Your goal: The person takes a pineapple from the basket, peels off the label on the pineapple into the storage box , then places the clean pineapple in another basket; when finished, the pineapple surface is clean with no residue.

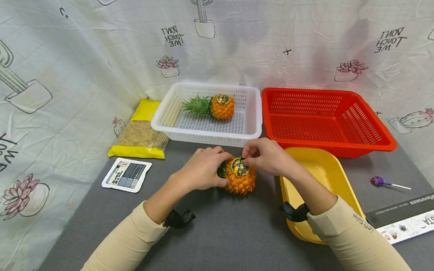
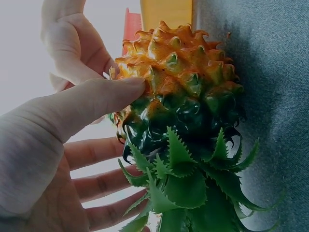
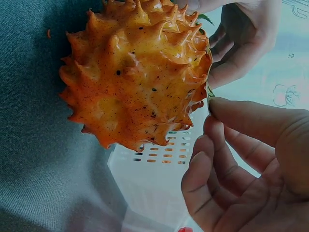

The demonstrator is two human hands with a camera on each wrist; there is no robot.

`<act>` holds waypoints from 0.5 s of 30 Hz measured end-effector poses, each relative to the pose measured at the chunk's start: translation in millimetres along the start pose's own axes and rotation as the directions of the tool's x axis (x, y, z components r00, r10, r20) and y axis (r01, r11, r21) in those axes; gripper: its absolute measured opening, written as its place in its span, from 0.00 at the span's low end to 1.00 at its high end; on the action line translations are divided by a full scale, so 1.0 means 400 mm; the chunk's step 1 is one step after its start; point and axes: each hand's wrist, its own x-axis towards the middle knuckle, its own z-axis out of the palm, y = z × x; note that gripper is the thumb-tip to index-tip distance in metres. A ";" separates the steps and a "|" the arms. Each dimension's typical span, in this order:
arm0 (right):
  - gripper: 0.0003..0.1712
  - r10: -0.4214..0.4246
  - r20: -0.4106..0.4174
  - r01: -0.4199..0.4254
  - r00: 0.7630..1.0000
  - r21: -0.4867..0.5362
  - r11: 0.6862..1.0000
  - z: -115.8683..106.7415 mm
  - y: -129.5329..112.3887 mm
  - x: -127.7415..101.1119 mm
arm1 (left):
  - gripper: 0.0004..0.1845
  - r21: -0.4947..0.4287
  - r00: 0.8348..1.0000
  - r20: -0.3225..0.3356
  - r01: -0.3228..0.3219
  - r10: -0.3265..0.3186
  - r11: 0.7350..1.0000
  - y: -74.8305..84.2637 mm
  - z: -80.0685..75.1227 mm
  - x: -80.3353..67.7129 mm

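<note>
Currently the pineapple (image 1: 239,177) lies on its side on the grey surface (image 1: 217,233), just in front of the white basket (image 1: 252,113), w/ crown pointing toward the left hand (image 1: 203,169). Left grip: fingers curled round the crown end, thumb (image 2: 96,99) pressed on the rind; this steadies the fruit so it cannot roll. Right hand (image 1: 268,154): fingertips pinched on the round label (image 1: 240,166) on top of the fruit, at its edge; remaining fingers (image 3: 217,179) relaxed, half-curled, holding nothing else. Label faces up, so it is reachable from above while the body rests on the surface. A 2nd pineapple (image 1: 217,106) lies inside the white basket, label likewise on its upper side. Red basket (image 1: 325,116) stands touching or nearly touching the white one on its right; nothing shows in it. Yellow tray (image 1: 318,169) sits under the right forearm. Other items: pasta bag (image 1: 140,131) and sachet (image 1: 126,174) to the left; lollipop (image 1: 381,182) to the right, well apart from both hands.
</note>
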 end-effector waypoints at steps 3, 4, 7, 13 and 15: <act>0.04 0.001 0.000 -0.001 1.000 0.022 1.000 0.000 0.001 0.001 | 0.35 -0.003 1.000 0.002 0.002 -0.002 1.000 -0.002 0.001 0.001; 0.04 0.002 0.003 -0.002 1.000 0.033 0.999 0.000 0.001 0.001 | 0.35 -0.003 1.000 0.003 0.003 -0.003 1.000 -0.002 0.002 0.001; 0.03 0.012 0.013 -0.013 1.000 0.072 0.997 -0.001 0.003 0.000 | 0.36 -0.006 1.000 0.008 0.009 -0.009 1.000 -0.002 0.001 0.000; 0.03 0.010 0.025 -0.013 1.000 0.126 0.992 -0.003 0.014 -0.002 | 0.36 -0.006 1.000 0.010 0.011 -0.011 1.000 0.000 0.000 -0.001; 0.03 0.009 0.027 -0.012 1.000 0.134 0.991 -0.003 0.016 -0.002 | 0.36 -0.006 1.000 0.010 0.013 -0.013 1.000 0.000 0.000 -0.001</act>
